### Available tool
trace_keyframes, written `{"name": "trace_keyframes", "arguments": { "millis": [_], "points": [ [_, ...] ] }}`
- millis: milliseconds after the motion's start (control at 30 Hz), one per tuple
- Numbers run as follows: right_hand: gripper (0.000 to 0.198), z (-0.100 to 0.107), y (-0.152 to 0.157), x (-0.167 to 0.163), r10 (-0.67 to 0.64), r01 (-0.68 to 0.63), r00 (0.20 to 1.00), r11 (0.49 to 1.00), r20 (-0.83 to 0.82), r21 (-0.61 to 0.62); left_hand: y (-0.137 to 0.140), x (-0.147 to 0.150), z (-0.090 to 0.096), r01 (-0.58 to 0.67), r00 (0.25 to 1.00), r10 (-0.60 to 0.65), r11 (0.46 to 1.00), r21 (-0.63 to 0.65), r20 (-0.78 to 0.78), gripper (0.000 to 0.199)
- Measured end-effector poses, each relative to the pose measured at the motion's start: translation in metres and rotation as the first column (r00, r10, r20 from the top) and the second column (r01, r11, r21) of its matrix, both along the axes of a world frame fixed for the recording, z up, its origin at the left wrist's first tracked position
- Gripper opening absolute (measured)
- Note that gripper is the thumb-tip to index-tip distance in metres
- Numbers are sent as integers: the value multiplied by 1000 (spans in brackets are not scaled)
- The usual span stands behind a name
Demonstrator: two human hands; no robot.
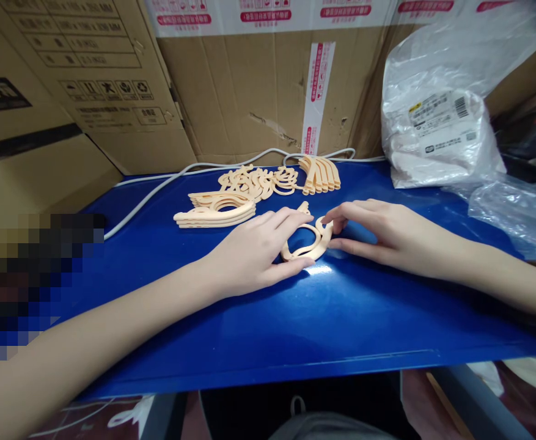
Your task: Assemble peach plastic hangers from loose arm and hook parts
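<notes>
A cream-coloured piece with a round ring opening lies low on the blue table, between my two hands. My left hand grips its left side, fingers over the far edge and thumb along the near edge. At the right end, my right hand holds the piece between bent fingers and thumb. Part of the piece is hidden under my left fingers. Just beyond my left hand lies a stack of similar flat cream pieces with a rounded opening.
Behind are a heap of small curved cream pieces and a row of arched cream strips. A white cable runs along the back by cardboard boxes. A clear plastic bag stands at back right. The blue table's front edge is near me.
</notes>
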State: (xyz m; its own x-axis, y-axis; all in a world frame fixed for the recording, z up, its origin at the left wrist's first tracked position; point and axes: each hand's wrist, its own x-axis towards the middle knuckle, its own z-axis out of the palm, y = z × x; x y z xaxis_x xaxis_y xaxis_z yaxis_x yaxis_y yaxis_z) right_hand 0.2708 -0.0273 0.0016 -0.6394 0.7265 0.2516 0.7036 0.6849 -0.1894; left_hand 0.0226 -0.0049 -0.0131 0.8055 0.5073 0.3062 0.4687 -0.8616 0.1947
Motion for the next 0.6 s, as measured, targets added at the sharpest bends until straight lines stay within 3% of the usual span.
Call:
{"name": "trace_keyframes", "arguments": {
  "millis": [67, 200, 433, 600],
  "points": [
    [32, 0, 0, 0, -21, 20, 1000, 1000, -14, -13, 0, 0, 1, -15, 999, 15, 1000, 12, 31, 37],
    [46, -2, 0, 0, -67, 67, 998, 998, 20, 13, 1, 0, 0, -31, 994, 35, 999, -37, 108, 45],
    [70, -5, -2, -4, -41, 33, 996, 994, 81, 102, 4, -1, -4, -23, 997, 22, 1000, 5, 77, 43],
    [60, -1, 0, 0, 93, -92, 992, 996, 82, -16, 1, 0, -3, 2, 997, 0, 1000, -18, 77, 49]
  ]
}}
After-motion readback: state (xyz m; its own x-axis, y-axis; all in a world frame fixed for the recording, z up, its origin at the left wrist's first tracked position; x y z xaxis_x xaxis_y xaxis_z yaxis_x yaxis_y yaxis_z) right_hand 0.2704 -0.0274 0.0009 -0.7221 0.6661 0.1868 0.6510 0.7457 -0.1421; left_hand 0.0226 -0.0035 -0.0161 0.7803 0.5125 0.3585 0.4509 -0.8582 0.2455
